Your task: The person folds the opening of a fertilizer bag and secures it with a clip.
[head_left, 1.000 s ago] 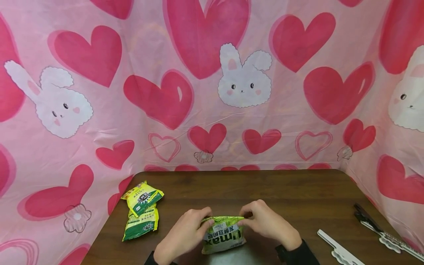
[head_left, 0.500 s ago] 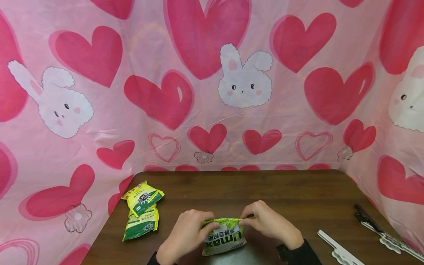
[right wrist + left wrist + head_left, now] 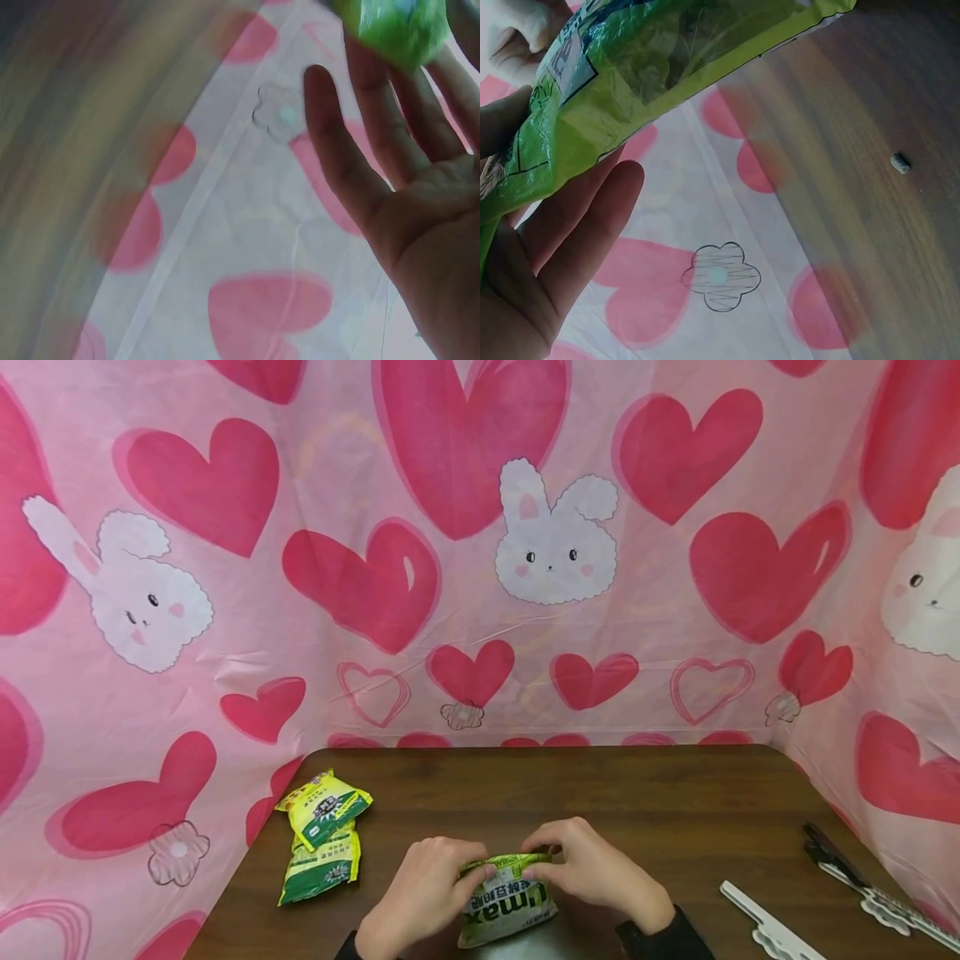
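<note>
Green-and-white crinkly plastic snack packet [image 3: 504,902]: upright on the dark wooden table [image 3: 675,802], between our hands; left hand [image 3: 420,893] and right hand [image 3: 592,868] both pinch its top edge, equally near.

A glossy, crinkled green plastic packet [image 3: 507,902] rests on a smooth, dark wood-grain table [image 3: 660,802]. Behind hangs thin, creased pink heart-print sheeting [image 3: 450,568] with a slight sheen.
</note>
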`<state>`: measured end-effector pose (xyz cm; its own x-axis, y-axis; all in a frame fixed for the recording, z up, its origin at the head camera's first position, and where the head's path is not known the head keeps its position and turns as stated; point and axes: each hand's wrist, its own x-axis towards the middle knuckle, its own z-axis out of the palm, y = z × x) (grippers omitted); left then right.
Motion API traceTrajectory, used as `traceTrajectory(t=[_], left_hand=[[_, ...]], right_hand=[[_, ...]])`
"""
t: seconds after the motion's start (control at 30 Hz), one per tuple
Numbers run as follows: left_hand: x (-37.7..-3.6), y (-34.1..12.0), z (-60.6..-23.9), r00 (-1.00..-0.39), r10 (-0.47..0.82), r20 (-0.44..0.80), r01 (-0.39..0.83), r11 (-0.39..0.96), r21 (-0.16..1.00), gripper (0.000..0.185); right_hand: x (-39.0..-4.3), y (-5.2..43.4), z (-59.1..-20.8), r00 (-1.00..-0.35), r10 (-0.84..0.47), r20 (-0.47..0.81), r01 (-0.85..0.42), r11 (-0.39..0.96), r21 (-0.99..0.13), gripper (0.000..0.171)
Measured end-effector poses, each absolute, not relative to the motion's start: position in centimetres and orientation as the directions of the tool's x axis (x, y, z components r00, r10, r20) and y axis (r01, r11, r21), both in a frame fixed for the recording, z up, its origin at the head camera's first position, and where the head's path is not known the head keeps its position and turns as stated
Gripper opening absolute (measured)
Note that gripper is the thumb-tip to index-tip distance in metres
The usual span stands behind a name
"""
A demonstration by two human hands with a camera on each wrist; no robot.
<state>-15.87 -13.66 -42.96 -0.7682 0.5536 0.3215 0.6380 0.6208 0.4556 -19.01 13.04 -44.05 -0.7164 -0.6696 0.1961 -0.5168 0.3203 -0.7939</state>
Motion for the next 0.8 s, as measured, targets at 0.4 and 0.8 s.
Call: traceTrajectory(t=[0.4,0.8], left_hand=[[-15.8,-13.5,-42.7,-0.772,0.571,0.278,0.624,0.600,0.501,0.012],[-15.8,-13.7,-42.9,-0.763,0.593,0.258,0.627,0.579,0.522,0.012]], right_hand=[[-18.9,11.9,-44.6,-0.648,-0.691,0.320,-0.617,0.230,-0.753,0.006],[-18.5,11.3,-44.2,-0.642,-0.704,0.303,-0.581,0.189,-0.792,0.007]])
